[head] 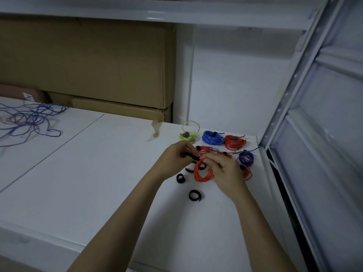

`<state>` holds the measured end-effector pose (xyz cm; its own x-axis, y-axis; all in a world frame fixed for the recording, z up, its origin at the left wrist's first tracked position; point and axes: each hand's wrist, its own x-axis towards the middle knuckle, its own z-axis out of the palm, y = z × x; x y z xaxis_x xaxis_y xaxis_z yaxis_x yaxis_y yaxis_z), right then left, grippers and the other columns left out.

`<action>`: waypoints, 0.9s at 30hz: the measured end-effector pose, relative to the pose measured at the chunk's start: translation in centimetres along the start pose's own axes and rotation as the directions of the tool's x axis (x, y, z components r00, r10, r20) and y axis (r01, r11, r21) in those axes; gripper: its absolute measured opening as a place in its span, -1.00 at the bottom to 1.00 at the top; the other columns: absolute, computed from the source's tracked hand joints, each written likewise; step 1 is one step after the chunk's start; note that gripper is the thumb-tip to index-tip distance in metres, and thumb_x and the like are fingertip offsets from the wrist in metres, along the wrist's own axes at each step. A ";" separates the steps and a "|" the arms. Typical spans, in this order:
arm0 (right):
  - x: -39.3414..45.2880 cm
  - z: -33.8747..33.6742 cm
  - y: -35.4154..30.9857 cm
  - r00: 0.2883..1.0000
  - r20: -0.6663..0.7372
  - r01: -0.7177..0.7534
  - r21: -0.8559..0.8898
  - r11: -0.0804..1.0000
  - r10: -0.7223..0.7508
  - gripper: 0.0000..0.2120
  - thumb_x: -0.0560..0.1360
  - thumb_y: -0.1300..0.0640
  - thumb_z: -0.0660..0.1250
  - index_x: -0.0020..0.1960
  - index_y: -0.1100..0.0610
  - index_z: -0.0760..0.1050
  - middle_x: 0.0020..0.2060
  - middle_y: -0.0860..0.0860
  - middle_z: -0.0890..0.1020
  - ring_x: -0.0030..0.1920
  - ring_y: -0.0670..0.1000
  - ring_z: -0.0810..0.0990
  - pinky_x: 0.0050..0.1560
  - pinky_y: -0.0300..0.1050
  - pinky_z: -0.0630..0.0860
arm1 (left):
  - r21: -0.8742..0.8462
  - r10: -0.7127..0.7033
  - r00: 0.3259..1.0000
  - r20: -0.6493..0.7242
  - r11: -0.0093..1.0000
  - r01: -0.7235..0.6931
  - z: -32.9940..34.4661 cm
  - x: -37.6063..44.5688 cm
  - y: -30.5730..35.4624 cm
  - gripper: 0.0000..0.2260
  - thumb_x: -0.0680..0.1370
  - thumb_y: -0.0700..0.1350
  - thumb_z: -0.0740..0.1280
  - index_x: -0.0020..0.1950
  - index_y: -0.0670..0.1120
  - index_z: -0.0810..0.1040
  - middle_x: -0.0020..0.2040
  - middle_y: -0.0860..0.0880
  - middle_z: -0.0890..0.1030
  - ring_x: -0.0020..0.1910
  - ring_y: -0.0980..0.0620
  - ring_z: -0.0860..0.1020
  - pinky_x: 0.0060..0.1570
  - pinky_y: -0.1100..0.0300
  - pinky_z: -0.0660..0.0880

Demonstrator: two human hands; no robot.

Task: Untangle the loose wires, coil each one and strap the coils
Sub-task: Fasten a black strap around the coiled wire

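Right hand (225,169) grip curled around red coil (203,171), left hand (176,156) pinching black strap (189,155), forearms converging

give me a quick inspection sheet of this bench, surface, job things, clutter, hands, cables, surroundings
surface: white table, a thin dark line running across it.
job's things: red coil held above the table; strapped coils behind it, yellow coil, blue coil, another red coil and more, partly hidden.
clutter: loose black straps curled on the table; brownish tape scrap at the far edge.
grippers: left hand pinches a black strap; right hand grips the red coil.
cables: tangled wires, blue and purplish, still loose at far left.
surroundings: cardboard boxes behind; white metal rack at right.
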<state>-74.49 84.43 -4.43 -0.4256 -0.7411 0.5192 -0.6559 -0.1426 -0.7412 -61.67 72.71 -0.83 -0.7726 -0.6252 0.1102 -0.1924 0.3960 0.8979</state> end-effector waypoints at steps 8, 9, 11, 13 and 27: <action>0.0 0.5 -1.1 0.996 -0.044 -0.068 0.092 0.993 0.072 -0.67 0.55 0.29 0.28 -0.06 -0.16 0.58 -0.20 -0.28 0.64 -0.19 -0.20 0.61 -0.15 -0.43 0.47 | -0.316 -0.046 0.999 -0.005 0.948 0.042 0.2 -0.7 0.1 -0.77 0.53 -0.37 0.26 -0.12 -0.07 0.60 -0.20 0.07 0.66 -0.20 0.20 0.61 -0.15 0.38 0.51; 0.0 0.6 -1.2 0.996 -0.050 -0.071 0.099 0.993 0.077 -0.68 0.54 0.29 0.29 -0.06 -0.15 0.58 -0.17 -0.26 0.64 -0.15 -0.19 0.62 -0.11 -0.42 0.48 | -0.355 -0.058 0.998 -0.005 0.934 0.052 0.2 -0.8 0.0 -0.79 0.54 -0.36 0.26 -0.12 -0.09 0.60 -0.20 0.04 0.66 -0.18 0.14 0.62 -0.11 0.33 0.54; -0.1 0.8 -1.3 0.994 -0.068 -0.074 0.107 0.991 0.082 -0.72 0.54 0.29 0.29 -0.04 -0.09 0.61 -0.12 -0.23 0.64 -0.11 -0.18 0.62 -0.08 -0.40 0.49 | -0.416 -0.081 0.997 0.004 0.906 0.076 0.3 -1.0 0.0 -0.81 0.55 -0.36 0.26 -0.10 -0.11 0.60 -0.19 -0.01 0.66 -0.19 0.08 0.64 -0.16 0.29 0.56; -0.3 0.9 -1.3 0.991 -0.101 -0.081 0.111 0.991 0.092 -0.79 0.54 0.28 0.30 0.02 0.05 0.65 -0.14 -0.25 0.63 -0.12 -0.22 0.61 -0.08 -0.42 0.48 | -0.413 -0.087 0.996 0.023 0.907 0.089 0.3 -1.2 0.2 -0.78 0.55 -0.37 0.24 0.00 -0.10 0.59 -0.11 -0.05 0.66 -0.16 0.06 0.65 -0.17 0.26 0.58; -0.9 0.9 -1.5 0.968 -0.224 -0.073 0.172 0.982 0.111 -0.76 0.52 0.32 0.32 0.12 0.11 0.61 -0.18 -0.18 0.64 -0.18 -0.26 0.61 -0.18 -0.50 0.44 | -0.383 -0.008 1.000 0.019 0.924 0.015 0.6 -2.6 0.6 -0.76 0.53 -0.35 0.31 0.12 -0.13 0.63 -0.02 -0.10 0.70 -0.03 -0.04 0.65 0.00 0.21 0.57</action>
<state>-72.56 84.74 -4.16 -0.6246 -0.5865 0.5156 -0.5060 -0.1990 -0.8393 -60.12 74.93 -0.85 -0.7822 -0.6158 0.0951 0.0427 0.0992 0.9942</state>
